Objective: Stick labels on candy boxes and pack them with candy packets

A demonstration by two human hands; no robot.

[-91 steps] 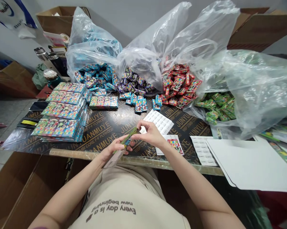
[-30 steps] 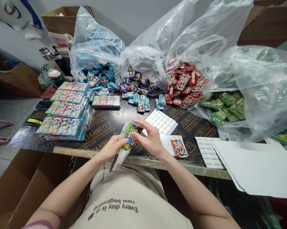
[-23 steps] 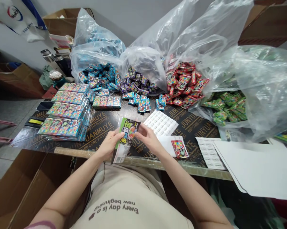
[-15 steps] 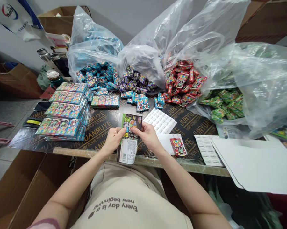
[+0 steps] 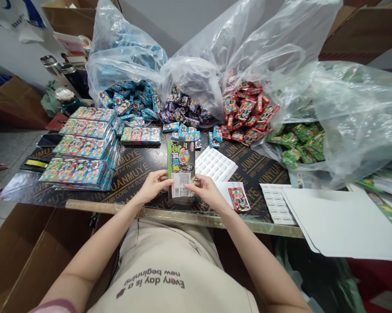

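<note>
Both hands hold a flat clear bag with a printed green-and-black card inside (image 5: 181,167), upright above the near edge of the dark plywood table (image 5: 143,174). My left hand (image 5: 154,186) pinches the bag's lower left edge. My right hand (image 5: 205,189) pinches its lower right edge, near the white barcode label. A single red candy packet (image 5: 238,199) lies on a white sheet just right of my right hand.
Stacks of filled packs (image 5: 81,150) stand at the left. Open plastic bags spill blue (image 5: 130,98), purple (image 5: 182,106), red (image 5: 248,111) and green packets (image 5: 296,141) across the back. Label sheets (image 5: 215,163) and white board (image 5: 339,221) lie right. A cardboard box (image 5: 16,256) sits below left.
The bag was edge-on and tilted in my hands. It has been turned upright to face me and raised, and both hands have shifted down to its lower edge.
</note>
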